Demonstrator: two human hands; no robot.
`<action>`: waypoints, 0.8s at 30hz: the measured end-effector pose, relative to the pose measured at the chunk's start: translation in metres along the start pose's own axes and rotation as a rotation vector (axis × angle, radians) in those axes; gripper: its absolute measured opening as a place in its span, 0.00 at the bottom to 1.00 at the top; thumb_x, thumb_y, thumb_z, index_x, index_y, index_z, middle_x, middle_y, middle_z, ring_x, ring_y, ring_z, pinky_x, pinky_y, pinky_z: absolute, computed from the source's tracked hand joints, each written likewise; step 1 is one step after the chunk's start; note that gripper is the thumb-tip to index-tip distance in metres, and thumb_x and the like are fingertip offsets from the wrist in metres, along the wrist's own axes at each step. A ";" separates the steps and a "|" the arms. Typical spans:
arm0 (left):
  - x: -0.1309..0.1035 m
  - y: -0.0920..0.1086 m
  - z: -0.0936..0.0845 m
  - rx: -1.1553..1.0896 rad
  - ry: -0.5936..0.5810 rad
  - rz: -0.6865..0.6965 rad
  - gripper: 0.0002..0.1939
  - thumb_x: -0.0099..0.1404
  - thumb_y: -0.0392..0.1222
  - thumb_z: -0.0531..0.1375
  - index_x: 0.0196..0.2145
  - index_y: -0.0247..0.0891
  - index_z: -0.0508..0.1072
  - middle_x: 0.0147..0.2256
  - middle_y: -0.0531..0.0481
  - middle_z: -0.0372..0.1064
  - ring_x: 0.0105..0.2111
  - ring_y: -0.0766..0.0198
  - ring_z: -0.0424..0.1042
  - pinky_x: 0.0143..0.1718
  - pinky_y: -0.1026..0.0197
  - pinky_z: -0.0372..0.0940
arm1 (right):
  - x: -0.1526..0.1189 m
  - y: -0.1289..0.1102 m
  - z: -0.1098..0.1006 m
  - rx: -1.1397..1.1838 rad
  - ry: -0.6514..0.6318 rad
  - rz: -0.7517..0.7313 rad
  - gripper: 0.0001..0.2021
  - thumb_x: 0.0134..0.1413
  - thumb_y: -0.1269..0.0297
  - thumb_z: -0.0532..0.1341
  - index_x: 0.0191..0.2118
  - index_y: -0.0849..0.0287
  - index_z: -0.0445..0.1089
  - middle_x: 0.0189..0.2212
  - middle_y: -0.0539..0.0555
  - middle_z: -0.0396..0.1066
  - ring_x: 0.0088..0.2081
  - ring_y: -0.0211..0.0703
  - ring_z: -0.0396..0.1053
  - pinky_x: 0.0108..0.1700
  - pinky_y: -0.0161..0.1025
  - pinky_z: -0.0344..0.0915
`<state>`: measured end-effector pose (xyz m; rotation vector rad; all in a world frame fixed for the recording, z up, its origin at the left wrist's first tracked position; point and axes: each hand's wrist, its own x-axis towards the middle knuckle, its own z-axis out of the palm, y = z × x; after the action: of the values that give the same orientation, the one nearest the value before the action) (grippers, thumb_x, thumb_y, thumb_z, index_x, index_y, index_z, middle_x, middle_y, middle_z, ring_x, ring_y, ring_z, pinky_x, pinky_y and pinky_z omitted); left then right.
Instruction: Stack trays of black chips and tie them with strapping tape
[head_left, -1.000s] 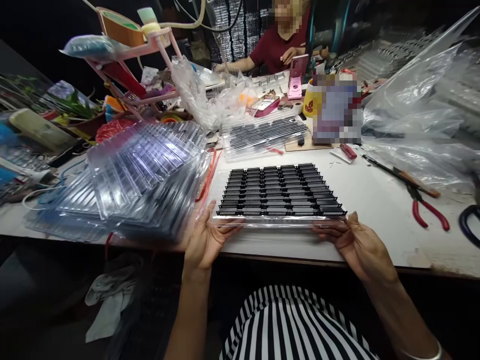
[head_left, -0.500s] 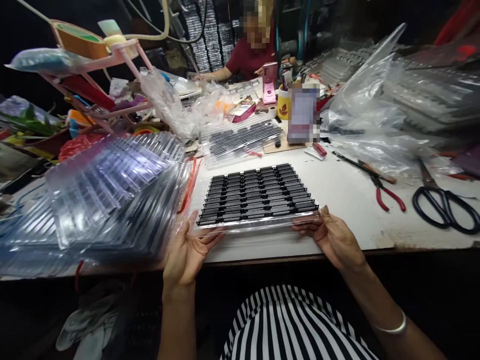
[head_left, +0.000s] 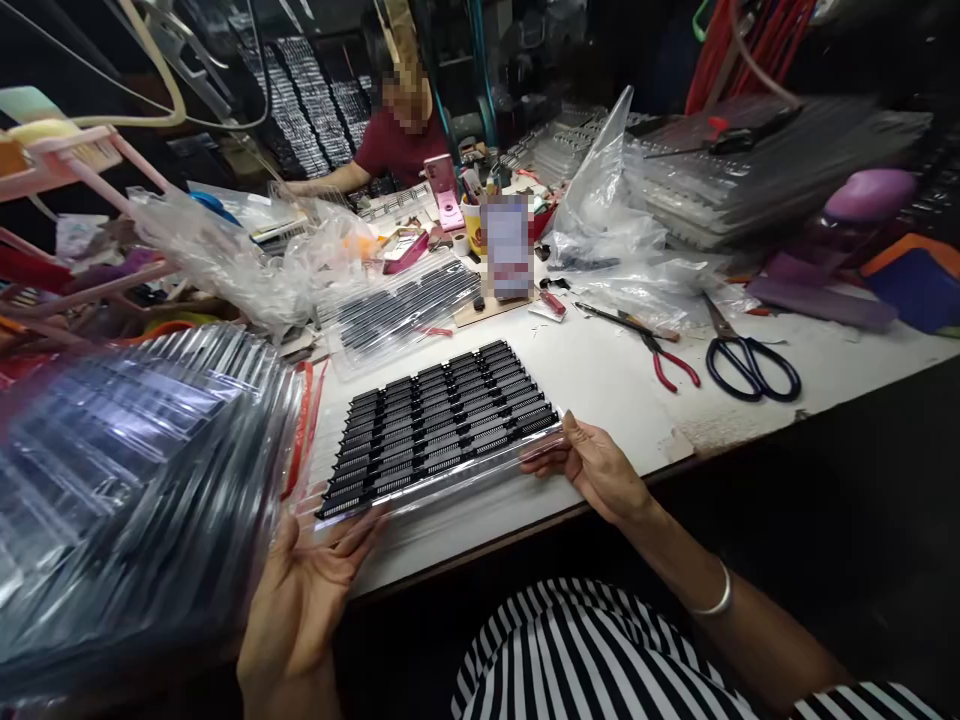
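Both ends of a clear plastic tray (head_left: pixel 448 477) are in my hands, at the front edge of the white table. Rows of slim black comb-like pieces (head_left: pixel 439 425) fill it. My left hand (head_left: pixel 304 590) grips the near left corner, thumb at the side and fingers beneath, seen through the plastic. At the near right corner, my right hand (head_left: pixel 600 468) pinches the rim between thumb and fingers. Close to my left hand lies a large fanned stack of clear ribbed plastic trays (head_left: pixel 172 480). Behind the held tray, another clear tray (head_left: pixel 401 310) carries long dark strips.
Red-handled pliers (head_left: pixel 660 355) and dark-handled scissors (head_left: pixel 750 365) lie to the right on the table (head_left: pixel 615 400). A blurred-out phone-like screen (head_left: pixel 508 245) stands at the back beside a yellow cup (head_left: pixel 474 225). Plastic bags (head_left: pixel 622 235) crowd the rear. A person (head_left: pixel 397 130) sits opposite.
My view has swung to the right, so the table's contents appear farther left and more of its right end shows. Both hands keep hold of the tray.
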<state>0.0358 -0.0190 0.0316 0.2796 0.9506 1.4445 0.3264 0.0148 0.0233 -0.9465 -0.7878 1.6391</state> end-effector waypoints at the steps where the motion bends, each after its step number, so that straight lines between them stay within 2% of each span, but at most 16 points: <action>1: 0.000 0.000 0.000 0.008 0.003 0.007 0.21 0.65 0.45 0.53 0.56 0.42 0.63 0.47 0.36 0.70 0.45 0.40 0.68 0.39 0.43 0.70 | 0.000 0.000 0.000 -0.005 -0.003 -0.001 0.21 0.57 0.46 0.56 0.30 0.61 0.70 0.29 0.58 0.76 0.31 0.46 0.74 0.31 0.38 0.69; 7: 0.000 0.001 0.001 0.031 -0.023 0.018 0.20 0.66 0.43 0.53 0.55 0.44 0.63 0.51 0.38 0.66 0.46 0.41 0.68 0.41 0.42 0.68 | 0.000 -0.002 0.001 -0.011 -0.009 0.001 0.21 0.58 0.47 0.55 0.30 0.62 0.69 0.29 0.58 0.76 0.31 0.45 0.74 0.31 0.36 0.67; 10: 0.001 0.001 -0.002 0.032 -0.038 0.003 0.22 0.66 0.44 0.53 0.57 0.44 0.61 0.50 0.38 0.67 0.46 0.43 0.69 0.42 0.44 0.69 | -0.002 -0.004 0.003 -0.001 -0.001 0.020 0.20 0.59 0.48 0.55 0.30 0.63 0.69 0.29 0.58 0.75 0.31 0.45 0.74 0.32 0.36 0.66; 15: 0.006 -0.001 -0.019 0.012 0.058 -0.062 0.25 0.66 0.47 0.52 0.60 0.46 0.57 0.49 0.37 0.69 0.43 0.46 0.72 0.39 0.44 0.70 | -0.033 0.000 0.011 -0.016 0.015 0.111 0.21 0.60 0.49 0.54 0.36 0.65 0.69 0.31 0.58 0.74 0.31 0.43 0.73 0.33 0.37 0.65; 19: 0.002 -0.002 -0.026 0.017 0.209 -0.020 0.23 0.67 0.45 0.50 0.59 0.38 0.59 0.51 0.35 0.66 0.48 0.48 0.69 0.46 0.43 0.66 | -0.064 0.022 0.016 -0.087 -0.091 0.315 0.21 0.61 0.48 0.52 0.36 0.65 0.67 0.35 0.61 0.73 0.30 0.40 0.73 0.31 0.35 0.64; 22: -0.007 0.000 -0.019 -0.001 0.262 0.055 0.20 0.68 0.38 0.47 0.56 0.39 0.64 0.55 0.37 0.62 0.52 0.50 0.65 0.51 0.44 0.62 | -0.075 0.035 0.018 -0.233 -0.220 0.468 0.25 0.58 0.43 0.51 0.35 0.65 0.65 0.32 0.61 0.74 0.27 0.41 0.73 0.28 0.33 0.64; 24: -0.015 0.001 -0.011 0.001 0.277 0.113 0.19 0.67 0.37 0.48 0.54 0.41 0.67 0.57 0.41 0.60 0.54 0.51 0.63 0.53 0.44 0.59 | -0.076 0.033 0.018 -0.420 -0.352 0.533 0.25 0.57 0.42 0.51 0.34 0.65 0.66 0.29 0.59 0.73 0.26 0.41 0.72 0.28 0.33 0.64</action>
<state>0.0297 -0.0367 0.0308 0.1372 1.1746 1.6143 0.3077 -0.0679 0.0188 -1.2545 -1.2279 2.1905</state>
